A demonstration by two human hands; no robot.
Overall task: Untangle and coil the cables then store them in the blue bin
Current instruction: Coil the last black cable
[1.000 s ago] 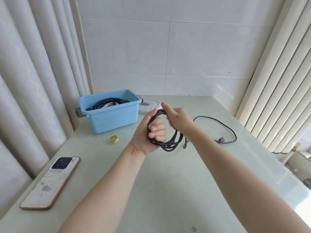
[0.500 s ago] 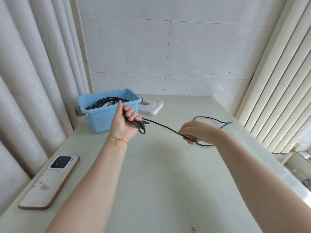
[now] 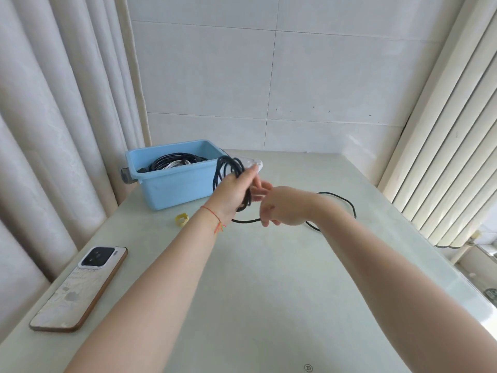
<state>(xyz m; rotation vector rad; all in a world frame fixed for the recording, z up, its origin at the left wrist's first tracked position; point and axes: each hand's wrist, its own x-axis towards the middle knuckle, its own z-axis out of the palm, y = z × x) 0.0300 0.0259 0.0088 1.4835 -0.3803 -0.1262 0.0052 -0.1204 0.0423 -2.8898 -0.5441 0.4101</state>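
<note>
My left hand [image 3: 233, 193] grips a coil of black cable [image 3: 221, 170], held upright above the table just right of the blue bin [image 3: 172, 184]. My right hand [image 3: 279, 208] is close beside it, fingers curled round the loose strand of the same cable. The free tail [image 3: 341, 200] loops over the table behind my right wrist. Black and white coiled cables [image 3: 174, 164] lie inside the bin.
A phone [image 3: 80, 286] lies face down near the table's left edge. A small yellow band [image 3: 182, 219] sits in front of the bin. A white lid-like object [image 3: 255, 164] lies behind the coil. Curtains hang on the left, ribbed panels on the right.
My hands came back together after being spread apart. The strand that was stretched between them now hangs in a slack loop beside the coil, and less tail lies on the table.
</note>
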